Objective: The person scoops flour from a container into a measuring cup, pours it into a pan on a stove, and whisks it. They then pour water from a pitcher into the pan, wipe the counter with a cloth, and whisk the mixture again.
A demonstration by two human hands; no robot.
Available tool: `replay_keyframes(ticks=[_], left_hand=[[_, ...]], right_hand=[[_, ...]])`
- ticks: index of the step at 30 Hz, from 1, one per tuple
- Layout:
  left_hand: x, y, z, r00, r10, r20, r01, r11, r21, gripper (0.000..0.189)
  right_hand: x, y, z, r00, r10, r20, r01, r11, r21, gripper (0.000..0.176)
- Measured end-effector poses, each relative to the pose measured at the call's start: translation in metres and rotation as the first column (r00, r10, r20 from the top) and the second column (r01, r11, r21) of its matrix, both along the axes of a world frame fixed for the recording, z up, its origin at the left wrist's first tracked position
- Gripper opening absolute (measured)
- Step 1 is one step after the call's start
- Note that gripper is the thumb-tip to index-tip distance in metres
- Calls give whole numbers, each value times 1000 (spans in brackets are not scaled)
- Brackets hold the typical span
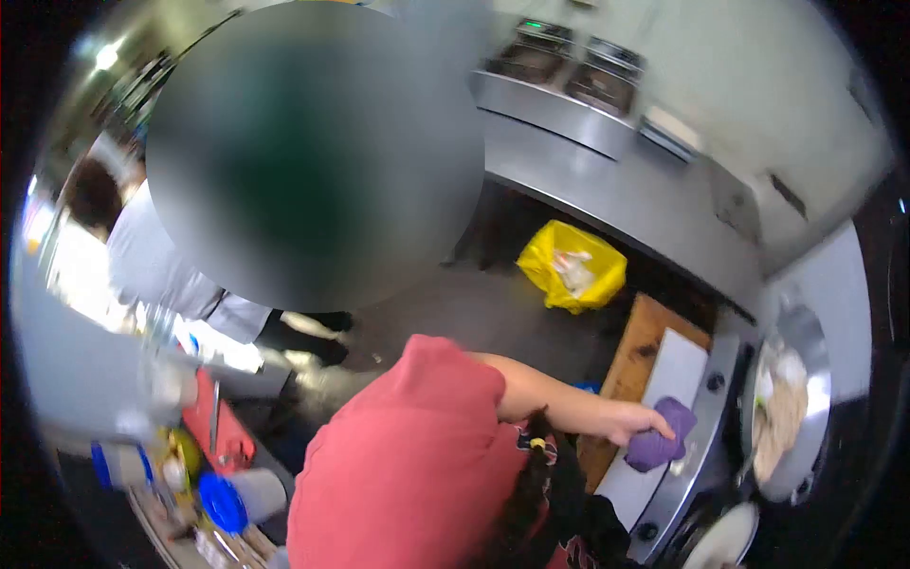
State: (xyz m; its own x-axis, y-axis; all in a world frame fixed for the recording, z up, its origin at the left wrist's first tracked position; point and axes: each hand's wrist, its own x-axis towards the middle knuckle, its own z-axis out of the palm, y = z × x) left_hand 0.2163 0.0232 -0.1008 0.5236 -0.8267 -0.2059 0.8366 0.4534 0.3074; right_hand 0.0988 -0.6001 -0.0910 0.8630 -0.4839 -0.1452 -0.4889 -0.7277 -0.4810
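My left hand (643, 423), at the end of a bare forearm below a pink sleeve, is closed on a bunched purple cloth (671, 434). The cloth rests against a long white board or ledge (633, 493) along the front of the steel stove (700, 453). A brown wooden board (637, 353) lies alongside the white surface, with dark marks on it. Beyond the stove's front edge, a wok (813, 379) holds pale food (783, 417). My right hand is out of view.
A yellow bag-lined bin (597, 292) stands on the floor by a steel counter (588, 194) with two fryers (607, 76). Behind are a red cutting board (210, 417) with a knife, blue-lidded containers (223, 503), and a person in light clothing (156, 251). A blurred oval hides part.
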Motion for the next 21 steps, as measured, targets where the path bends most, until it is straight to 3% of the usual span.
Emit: replay_keyframes(ticks=[1, 3, 4, 5, 6, 7, 9, 10, 11, 12, 13, 14, 16, 17, 18, 21], left_hand=[[3, -5, -2, 998, -61, 10, 62, 996, -67, 29], [11, -29, -15, 993, -117, -33, 116, 993, -31, 32], [14, -37, -16, 986, -164, -30, 164, 986, -12, 36], [20, -48, -25, 980, -198, 4, 198, 978, -61, 37], [25, -54, -25, 963, -270, -5, 269, 961, -66, 40], [28, -59, -23, 962, -273, 27, 273, 962, -19, 44], [36, -74, -22, 958, -284, 32, 283, 959, 25, 47], [41, -79, -13, 946, -323, 17, 323, 946, 13, 47], [48, -91, -31, 940, -342, 5, 342, 940, 7, 47], [49, -95, -15, 918, -395, 40, 390, 916, 90, 46], [53, -104, -20, 906, -420, 55, 418, 908, 38, 44], [59, -115, -25, 894, -446, 42, 445, 895, 31, 44], [64, -135, -25, 859, -513, -4, 510, 853, 114, 42], [66, -143, -22, 868, -496, -24, 493, 854, 164, 41], [70, -153, -22, 883, -469, -37, 465, 859, 215, 40], [73, -179, -27, 851, -521, -57, 523, 836, 165, 38]], right_hand=[[6, -23, -11, 998, 40, 42, -41, 999, 20, 24], [-5, -69, -37, 989, 101, 110, -102, 995, -2, 24], [-22, -68, -47, 997, 36, 65, -17, 963, -268, 23], [-22, -64, -53, 987, 48, -155, -113, 888, -446, 43], [-30, -26, -46, 991, -103, 83, 121, 957, -263, 44], [-24, 43, -5, 980, -194, -50, 180, 961, -208, 43], [-33, 68, -7, 950, -290, 115, 278, 954, 115, 37], [-38, 69, -16, 936, -325, 133, 328, 945, -2, 35], [-39, 97, -8, 901, -339, 271, 347, 938, 17, 34], [-48, 93, -18, 906, -330, 263, 362, 929, -81, 34], [-39, 147, 18, 849, -404, 341, 389, 914, 115, 32], [-38, 138, 24, 875, -465, 134, 468, 884, 10, 25], [-38, 153, 35, 867, -441, 230, 418, 897, 145, 31], [-38, 152, 40, 868, -481, 125, 463, 874, 148, 34], [-41, 147, 35, 874, -442, 202, 412, 894, 175, 34], [-55, 136, 54, 863, -467, 194, 447, 884, 138, 33]])
